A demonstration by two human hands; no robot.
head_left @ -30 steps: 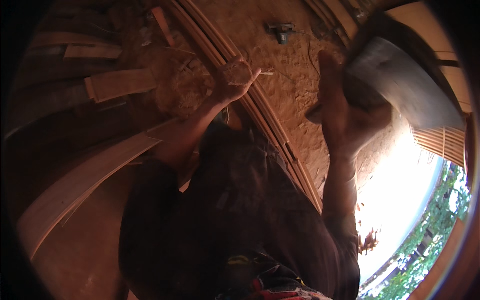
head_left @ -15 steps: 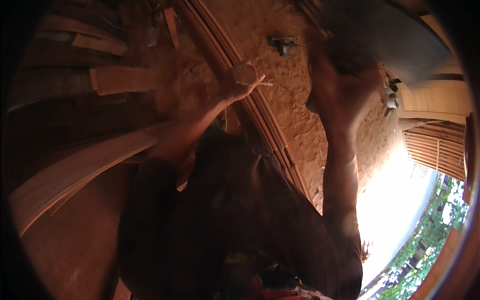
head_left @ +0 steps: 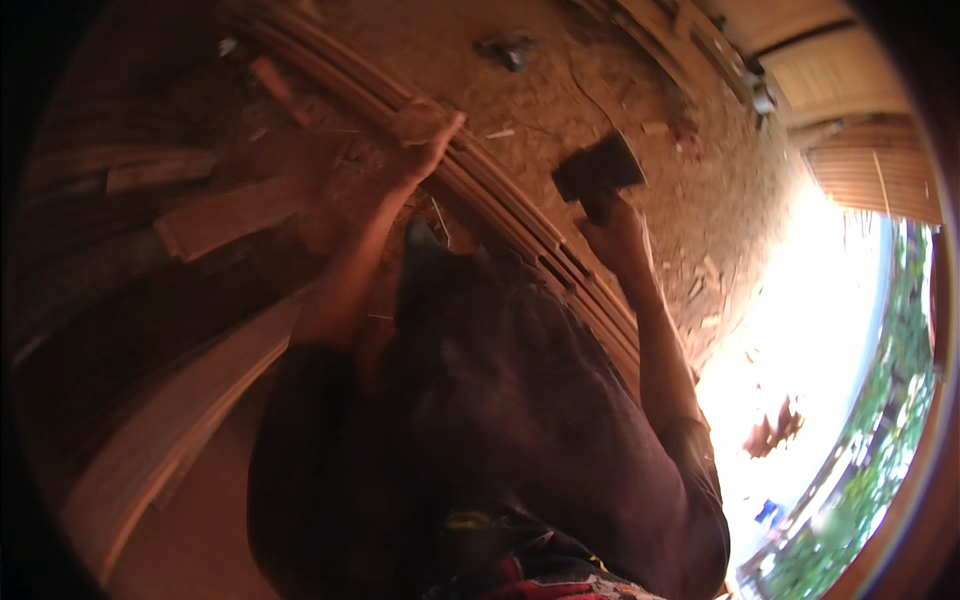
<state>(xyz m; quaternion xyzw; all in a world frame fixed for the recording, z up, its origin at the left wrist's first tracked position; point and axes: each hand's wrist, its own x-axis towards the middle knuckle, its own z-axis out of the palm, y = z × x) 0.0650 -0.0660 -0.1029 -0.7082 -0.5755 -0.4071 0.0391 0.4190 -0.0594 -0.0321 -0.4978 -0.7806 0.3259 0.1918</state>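
Observation:
My left hand (head_left: 420,140) is closed over a long grooved wooden piece (head_left: 500,194), which runs slantwise from the upper left to beside my right leg. The piece has several parallel ridges, with dark slots in its lower right part. My right hand (head_left: 618,236) is closed round the short visible part of a mallet's handle. The dark, blocky head of the mallet (head_left: 600,168) is up and apart from the wood, to its right. Most of the handle is hidden by my hand.
Loose boards (head_left: 225,215) lie at the left, and a long curved-looking plank (head_left: 190,420) sits nearer. A dark tool (head_left: 508,52) with a cord rests on the dirt floor (head_left: 560,100) among wood scraps. Stacked slatted panels (head_left: 870,165) stand at the right by bright daylight.
My right hand has come down from close to the camera, bringing the mallet lower and into clearer view. My left hand stays on the wood, while the whole view has shifted and turned.

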